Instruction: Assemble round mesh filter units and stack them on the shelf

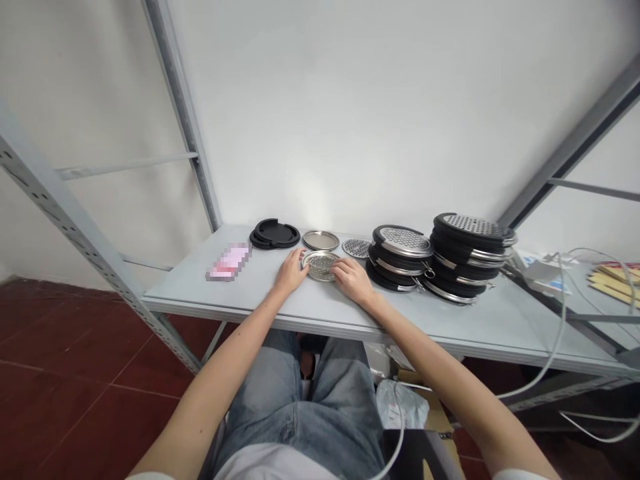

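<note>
A shallow round metal tray with a perforated metal disc lying in it sits on the grey shelf before me. My left hand grips the tray's left rim between thumb and fingers. On the right side, my right hand has its fingers curled over the rim and the disc's edge; its thumb is hidden. Just behind stands a second round metal tray. Another perforated disc lies flat to the right of that tray. Black round plastic holders are stacked at the back left.
Two stacks of black-rimmed round units with perforated metal tops, a shorter stack and a taller stack, stand right of my hands. A blurred pink item lies at left. A white cable hangs over the shelf's right part.
</note>
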The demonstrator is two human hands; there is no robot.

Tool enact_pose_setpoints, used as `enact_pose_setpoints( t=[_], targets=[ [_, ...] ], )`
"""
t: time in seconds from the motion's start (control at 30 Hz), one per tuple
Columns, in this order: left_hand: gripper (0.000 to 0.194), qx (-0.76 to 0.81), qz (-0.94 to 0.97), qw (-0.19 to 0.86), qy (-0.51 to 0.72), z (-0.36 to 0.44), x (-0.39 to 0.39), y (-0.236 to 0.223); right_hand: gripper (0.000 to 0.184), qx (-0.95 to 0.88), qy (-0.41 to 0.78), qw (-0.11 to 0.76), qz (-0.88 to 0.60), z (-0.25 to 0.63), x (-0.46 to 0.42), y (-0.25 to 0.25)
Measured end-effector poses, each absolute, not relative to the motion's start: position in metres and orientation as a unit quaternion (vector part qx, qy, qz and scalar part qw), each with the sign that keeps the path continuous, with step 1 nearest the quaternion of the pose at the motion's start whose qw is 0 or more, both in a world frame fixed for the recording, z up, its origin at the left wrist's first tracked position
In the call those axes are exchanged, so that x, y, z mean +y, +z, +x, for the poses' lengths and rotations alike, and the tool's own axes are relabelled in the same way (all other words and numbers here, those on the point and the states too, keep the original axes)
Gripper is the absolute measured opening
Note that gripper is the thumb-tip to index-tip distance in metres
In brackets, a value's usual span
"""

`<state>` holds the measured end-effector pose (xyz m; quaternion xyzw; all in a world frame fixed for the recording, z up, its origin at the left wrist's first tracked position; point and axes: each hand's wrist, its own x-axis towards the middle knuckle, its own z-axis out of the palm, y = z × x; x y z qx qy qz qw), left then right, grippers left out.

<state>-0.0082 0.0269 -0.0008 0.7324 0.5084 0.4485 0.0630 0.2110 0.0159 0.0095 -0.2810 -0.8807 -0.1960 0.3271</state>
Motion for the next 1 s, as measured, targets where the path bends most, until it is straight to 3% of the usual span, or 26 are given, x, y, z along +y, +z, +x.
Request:
enact_pose_setpoints(
  t=[0.1, 0.3, 0.47, 1.0],
  targets=[
    [0.044, 0.480, 0.757, 0.066, 0.438, -0.008, 0.025, 0.001, 0.022, -0.867, -0.188, 0.358, -0.290, 0.211, 0.020, 0.004],
    [0.019, 0.472, 0.769, 0.055, 0.428, -0.009, 0.027, -0.002, 0.021, -0.821, -0.180, 0.413, -0.352, 0.215, 0.017, 0.003],
    [0.013, 0.470, 0.770, 0.059, 0.428, -0.010, 0.030, -0.004, 0.019, -0.804, -0.153, 0.423, -0.390, 0.221, 0.018, 0.002],
    [0.014, 0.485, 0.763, 0.068, 0.421, -0.011, 0.030, -0.005, 0.017, -0.777, -0.023, 0.464, -0.426, 0.229, 0.029, -0.011]
  ],
)
